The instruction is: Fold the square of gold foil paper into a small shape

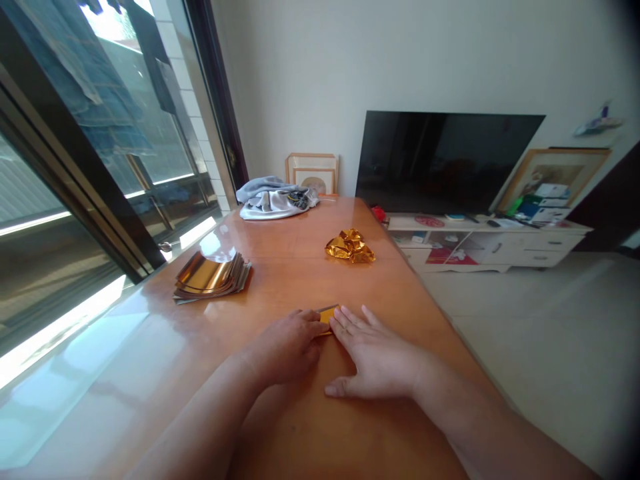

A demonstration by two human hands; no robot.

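Observation:
A small folded piece of gold foil paper (pixel 327 319) lies on the wooden table (pixel 300 260) between my hands. At its left edge, my left hand (pixel 290 343) has its fingers curled and closed on the paper, holding it against the tabletop. My right hand (pixel 375 353) lies flat with fingers stretched out and the thumb spread apart. Its fingertips press on the right part of the paper and hide some of it. Further up on the left sits a stack of gold foil sheets (pixel 210 275), slightly curved. Beyond my hands, to the right, is a crumpled or folded gold foil piece (pixel 350 247).
Grey and white cloth (pixel 275 200) is heaped at the table's far end, with picture frames (pixel 313 170) behind it. A large television (pixel 445 163) stands on a white cabinet (pixel 530 250) beyond the table's right edge. Glass sliding doors (pixel 100 147) run along the left.

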